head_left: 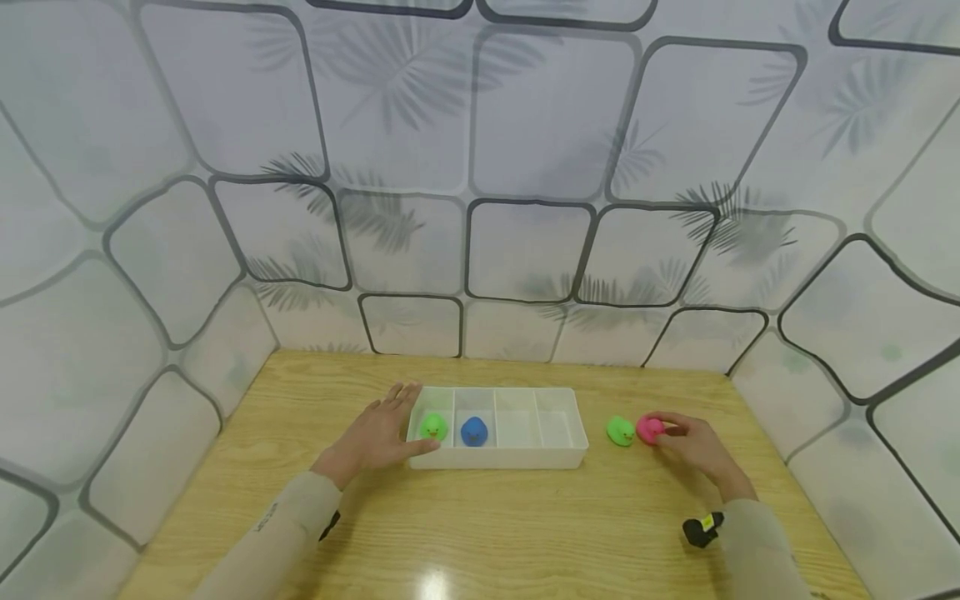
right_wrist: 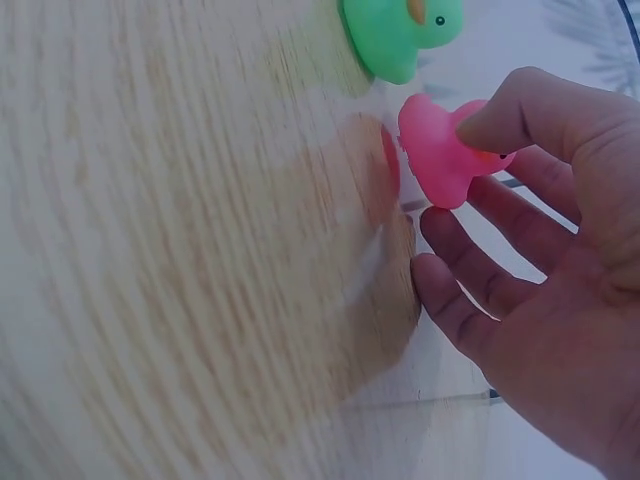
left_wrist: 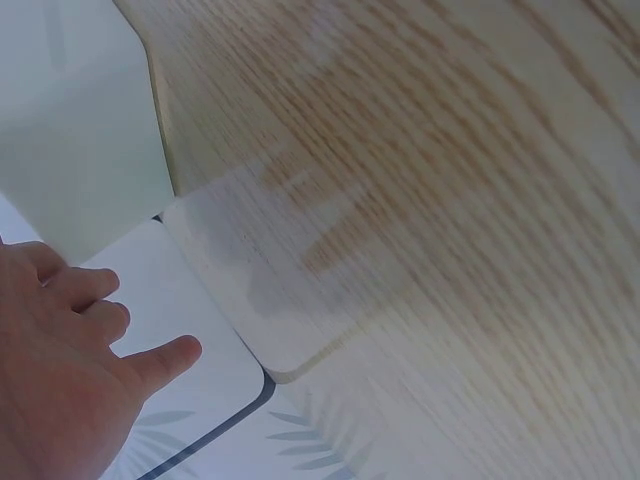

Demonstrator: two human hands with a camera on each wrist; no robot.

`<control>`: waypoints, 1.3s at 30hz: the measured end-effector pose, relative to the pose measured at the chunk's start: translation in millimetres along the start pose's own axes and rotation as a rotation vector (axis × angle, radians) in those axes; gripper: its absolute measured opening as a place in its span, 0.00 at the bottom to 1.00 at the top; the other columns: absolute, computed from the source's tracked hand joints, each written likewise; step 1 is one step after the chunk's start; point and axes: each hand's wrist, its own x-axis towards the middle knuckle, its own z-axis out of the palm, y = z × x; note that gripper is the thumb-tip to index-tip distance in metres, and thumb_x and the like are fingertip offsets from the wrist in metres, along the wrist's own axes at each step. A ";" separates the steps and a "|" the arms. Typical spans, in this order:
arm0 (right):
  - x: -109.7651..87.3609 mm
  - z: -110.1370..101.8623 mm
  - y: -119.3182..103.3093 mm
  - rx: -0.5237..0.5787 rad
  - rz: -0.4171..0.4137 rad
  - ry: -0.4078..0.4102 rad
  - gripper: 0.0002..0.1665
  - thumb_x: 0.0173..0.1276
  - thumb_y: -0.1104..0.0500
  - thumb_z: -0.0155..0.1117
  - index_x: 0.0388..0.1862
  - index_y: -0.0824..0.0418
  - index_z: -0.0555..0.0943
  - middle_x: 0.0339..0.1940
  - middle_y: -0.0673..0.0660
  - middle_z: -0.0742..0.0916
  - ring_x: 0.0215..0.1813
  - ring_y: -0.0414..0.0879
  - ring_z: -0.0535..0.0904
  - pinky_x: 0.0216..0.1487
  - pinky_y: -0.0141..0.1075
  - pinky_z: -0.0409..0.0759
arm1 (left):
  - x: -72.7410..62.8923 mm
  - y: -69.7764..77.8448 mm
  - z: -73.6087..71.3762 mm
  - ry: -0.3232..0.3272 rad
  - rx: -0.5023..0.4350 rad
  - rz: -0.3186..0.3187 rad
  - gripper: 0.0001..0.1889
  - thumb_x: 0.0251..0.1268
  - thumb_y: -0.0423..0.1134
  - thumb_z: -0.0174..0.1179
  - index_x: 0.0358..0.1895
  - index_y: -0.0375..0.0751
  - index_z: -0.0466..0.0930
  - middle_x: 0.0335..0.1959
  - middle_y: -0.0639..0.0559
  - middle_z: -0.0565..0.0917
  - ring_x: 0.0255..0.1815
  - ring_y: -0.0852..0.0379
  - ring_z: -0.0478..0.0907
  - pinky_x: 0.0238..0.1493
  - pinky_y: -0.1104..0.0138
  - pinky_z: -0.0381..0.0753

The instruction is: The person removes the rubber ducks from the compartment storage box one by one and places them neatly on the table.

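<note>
A white divided tray (head_left: 495,458) lies on the table with a green rubber duck (head_left: 433,427) in its leftmost compartment and a blue rubber duck (head_left: 474,432) in the one beside it. My left hand (head_left: 378,435) rests at the tray's left end, fingers extended and thumb by the front rim. To the right of the tray, my right hand (head_left: 693,446) pinches a pink rubber duck (right_wrist: 435,150) between thumb and fingers. Another green rubber duck (head_left: 620,431) sits on the table just left of the pink one. The left wrist view shows the left hand (left_wrist: 75,360) but not the tray.
The wooden table (head_left: 480,533) is bordered at the back and sides by panels with a stone-and-leaf pattern (head_left: 405,250). The tray's two right compartments hold nothing. Bare wood lies in front of the tray.
</note>
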 end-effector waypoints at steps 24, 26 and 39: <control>2.7 3.1 2.0 0.033 0.021 -0.009 0.28 0.72 0.57 0.66 0.68 0.65 0.76 0.60 0.72 0.81 0.58 0.62 0.79 0.49 0.41 0.79 | -0.5 0.6 0.0 0.009 0.002 0.002 0.56 0.63 0.77 0.49 0.83 0.44 0.43 0.81 0.40 0.54 0.82 0.38 0.45 0.72 0.36 0.56; 1.8 1.3 -1.8 0.033 0.022 -0.002 0.28 0.73 0.56 0.64 0.69 0.66 0.76 0.62 0.72 0.81 0.58 0.62 0.79 0.49 0.42 0.79 | -0.6 0.8 -0.2 0.007 0.000 0.002 0.56 0.63 0.78 0.49 0.83 0.44 0.43 0.81 0.40 0.54 0.82 0.38 0.45 0.72 0.36 0.56; 5.3 0.5 -26.6 0.009 -0.049 0.116 0.27 0.77 0.50 0.60 0.68 0.63 0.77 0.64 0.68 0.81 0.61 0.63 0.77 0.48 0.43 0.78 | -1.0 1.6 -1.4 0.007 -0.001 0.000 0.57 0.62 0.78 0.49 0.83 0.43 0.44 0.81 0.40 0.53 0.81 0.37 0.45 0.72 0.36 0.56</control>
